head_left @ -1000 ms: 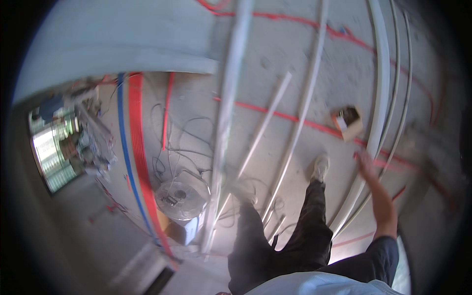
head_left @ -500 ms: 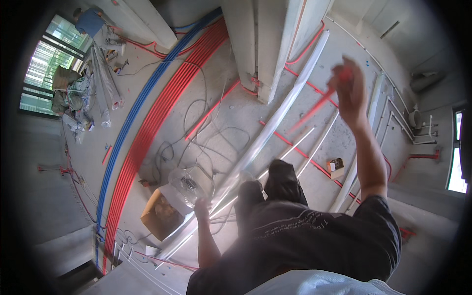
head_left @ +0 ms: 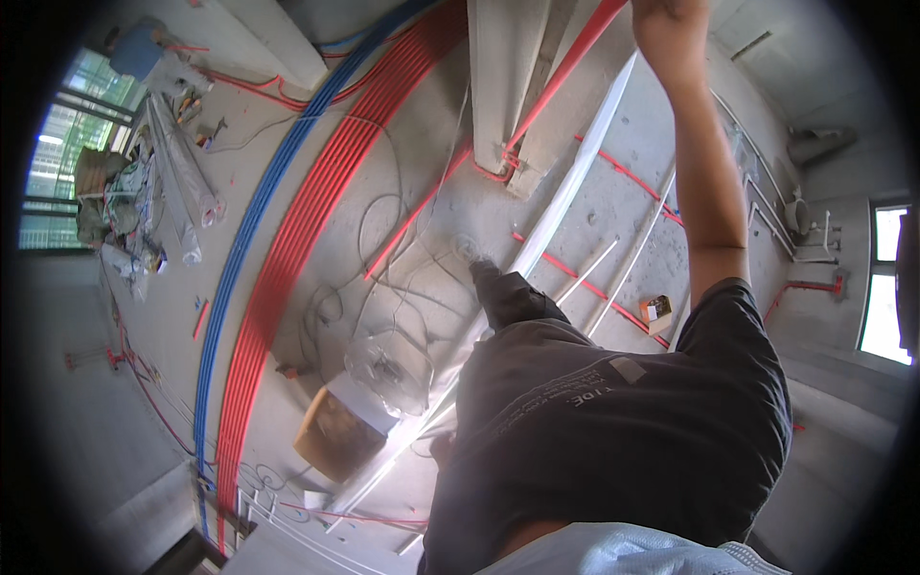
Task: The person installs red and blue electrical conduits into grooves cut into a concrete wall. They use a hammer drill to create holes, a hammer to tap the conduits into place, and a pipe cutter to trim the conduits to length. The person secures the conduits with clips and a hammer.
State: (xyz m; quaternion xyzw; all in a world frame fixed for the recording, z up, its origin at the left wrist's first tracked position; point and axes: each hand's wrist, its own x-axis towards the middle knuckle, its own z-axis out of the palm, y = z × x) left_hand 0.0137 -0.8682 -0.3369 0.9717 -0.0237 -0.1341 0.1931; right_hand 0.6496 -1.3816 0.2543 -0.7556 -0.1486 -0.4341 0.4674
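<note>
My right hand (head_left: 669,43) is raised at the top edge, its fingers partly cut off by the picture. It is closed on a red plastic pipe (head_left: 573,69), which slants down to the left in front of a concrete pillar. Of my left hand (head_left: 441,448) only a small, blurred part shows beside my dark shirt; its fingers are hidden. Nearby are an open cardboard box (head_left: 331,436) and a clear plastic bag (head_left: 388,369). A long white wrapped length (head_left: 575,182) lies on the floor beside my leg.
Blue pipes (head_left: 244,230) and several red pipes (head_left: 297,235) run across the floor on the left. Loose grey cable (head_left: 369,235) lies in loops. A concrete pillar (head_left: 503,77) stands ahead. On the right is a small box (head_left: 655,314). Another person (head_left: 139,53) is at the far left.
My right hand has risen toward the top edge with the red pipe. My left hand has drawn back from the plastic bag, mostly behind my shirt. My body has shifted and one leg reaches forward.
</note>
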